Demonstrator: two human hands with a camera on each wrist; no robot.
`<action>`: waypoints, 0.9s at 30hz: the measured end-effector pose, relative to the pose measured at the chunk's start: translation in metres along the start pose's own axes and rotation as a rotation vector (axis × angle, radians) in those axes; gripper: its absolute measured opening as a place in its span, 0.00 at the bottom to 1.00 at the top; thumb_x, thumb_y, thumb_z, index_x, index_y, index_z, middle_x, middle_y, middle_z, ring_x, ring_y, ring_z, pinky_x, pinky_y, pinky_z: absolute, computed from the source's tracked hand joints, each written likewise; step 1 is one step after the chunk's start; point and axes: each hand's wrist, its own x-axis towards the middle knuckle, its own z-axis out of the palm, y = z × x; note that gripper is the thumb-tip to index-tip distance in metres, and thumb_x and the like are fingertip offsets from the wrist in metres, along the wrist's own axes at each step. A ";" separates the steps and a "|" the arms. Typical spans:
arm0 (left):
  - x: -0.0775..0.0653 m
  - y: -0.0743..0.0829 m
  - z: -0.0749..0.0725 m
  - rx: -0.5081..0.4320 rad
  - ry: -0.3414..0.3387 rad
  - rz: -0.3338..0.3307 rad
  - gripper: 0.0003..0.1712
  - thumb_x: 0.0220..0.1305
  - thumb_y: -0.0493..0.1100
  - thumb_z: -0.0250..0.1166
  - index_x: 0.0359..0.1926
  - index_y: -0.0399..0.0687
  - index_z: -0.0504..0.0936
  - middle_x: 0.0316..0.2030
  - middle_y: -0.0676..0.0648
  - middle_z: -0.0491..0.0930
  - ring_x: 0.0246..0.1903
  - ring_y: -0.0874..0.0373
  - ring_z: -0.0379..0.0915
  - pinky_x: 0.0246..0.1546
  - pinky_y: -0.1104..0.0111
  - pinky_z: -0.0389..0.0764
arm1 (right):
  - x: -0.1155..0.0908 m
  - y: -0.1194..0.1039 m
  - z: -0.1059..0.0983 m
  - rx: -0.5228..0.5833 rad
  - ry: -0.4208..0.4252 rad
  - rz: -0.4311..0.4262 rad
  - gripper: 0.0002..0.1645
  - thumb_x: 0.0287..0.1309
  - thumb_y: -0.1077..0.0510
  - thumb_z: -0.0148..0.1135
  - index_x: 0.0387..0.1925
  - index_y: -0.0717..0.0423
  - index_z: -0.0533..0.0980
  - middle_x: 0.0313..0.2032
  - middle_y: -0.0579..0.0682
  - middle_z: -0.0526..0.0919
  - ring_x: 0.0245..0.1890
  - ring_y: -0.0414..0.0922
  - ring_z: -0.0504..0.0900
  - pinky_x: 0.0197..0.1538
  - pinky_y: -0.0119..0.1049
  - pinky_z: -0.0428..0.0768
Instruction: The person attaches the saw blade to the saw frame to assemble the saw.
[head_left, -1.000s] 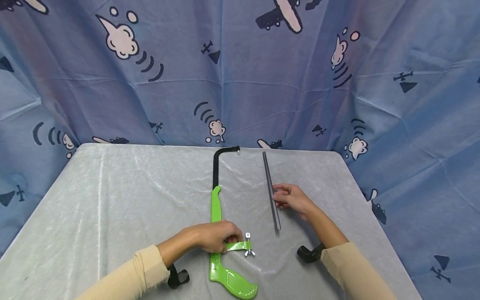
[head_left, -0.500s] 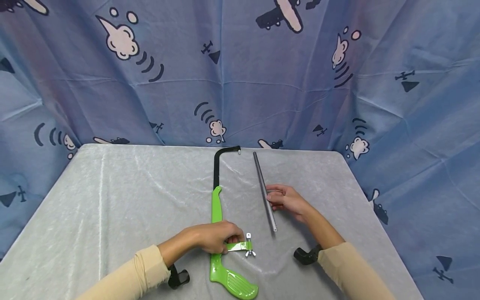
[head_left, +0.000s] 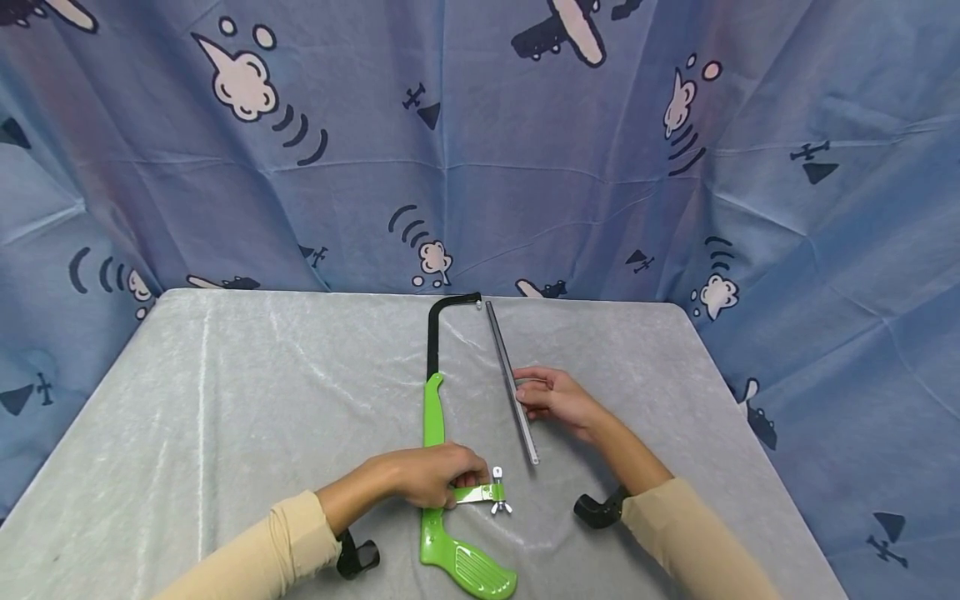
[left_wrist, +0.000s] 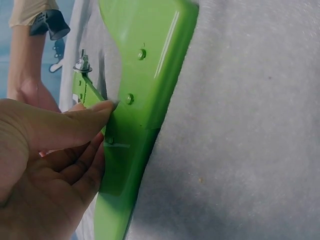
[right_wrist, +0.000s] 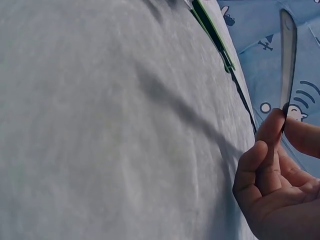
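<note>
A hacksaw frame (head_left: pixel 433 412) with a green handle and a black bent front end lies on the table, no blade fitted across it. My left hand (head_left: pixel 438 473) pinches the frame near the short green arm that carries a bolt and wing nut (head_left: pixel 500 506). The left wrist view shows its thumb and fingers against the green metal (left_wrist: pixel 145 75). To the right, my right hand (head_left: pixel 557 400) pinches a long grey hacksaw blade (head_left: pixel 501 350) at about mid-length. The blade stands off the cloth, as its shadow in the right wrist view shows.
Pale grey plush cloth covers the table (head_left: pixel 285 400). Behind it hangs a blue curtain (head_left: pixel 480 167) with airplane prints. Black wrist-camera mounts (head_left: pixel 358 557) show at both sleeves.
My right hand has moved left with the blade, bringing it closer to the front end of the frame. The left hand and frame have stayed in place.
</note>
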 end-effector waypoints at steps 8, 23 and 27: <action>0.001 -0.002 0.001 0.020 -0.003 -0.005 0.24 0.43 0.21 0.67 0.41 0.46 0.80 0.31 0.56 0.75 0.34 0.66 0.70 0.40 0.78 0.72 | 0.004 -0.001 0.008 0.005 0.010 0.011 0.31 0.66 0.67 0.57 0.67 0.73 0.62 0.32 0.43 0.80 0.29 0.37 0.76 0.36 0.30 0.78; 0.000 -0.001 0.001 0.022 0.000 0.007 0.24 0.43 0.20 0.66 0.41 0.46 0.80 0.30 0.54 0.75 0.33 0.65 0.69 0.39 0.77 0.72 | 0.007 -0.003 0.015 -0.011 0.000 0.027 0.30 0.66 0.67 0.57 0.66 0.73 0.63 0.31 0.43 0.80 0.29 0.37 0.77 0.35 0.30 0.78; -0.001 -0.002 0.000 0.016 0.001 0.024 0.24 0.43 0.20 0.66 0.41 0.45 0.80 0.30 0.55 0.74 0.33 0.66 0.68 0.38 0.77 0.72 | 0.009 -0.002 0.015 -0.018 0.003 0.033 0.29 0.66 0.67 0.57 0.66 0.73 0.63 0.31 0.43 0.80 0.29 0.36 0.77 0.35 0.30 0.78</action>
